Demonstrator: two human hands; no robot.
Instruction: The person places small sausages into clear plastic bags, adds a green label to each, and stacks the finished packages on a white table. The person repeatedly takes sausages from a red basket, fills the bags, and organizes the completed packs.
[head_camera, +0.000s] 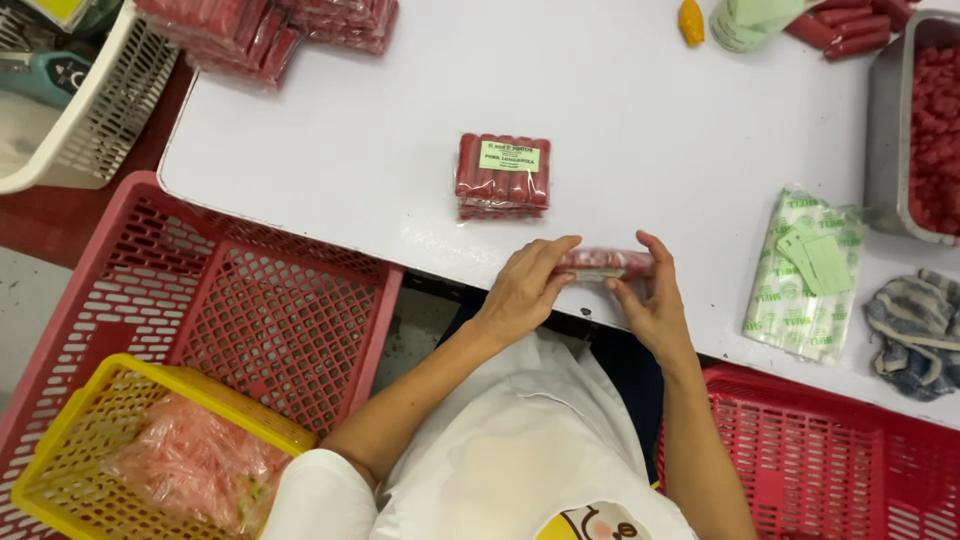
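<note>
Both hands: left (522, 290), right (652, 305) grip sausage pack (605, 263).

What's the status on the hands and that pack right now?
Left hand and right hand both grip the sausage pack at table edge. Finished pack sits apart behind.

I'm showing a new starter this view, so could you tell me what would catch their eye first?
Probably the sealed sausage pack with its green label, alone mid-table. Just below it, at the near table edge, the left hand and right hand hold another pack between them. Red crates flank the person, and a yellow basket sits in the left one.
</note>
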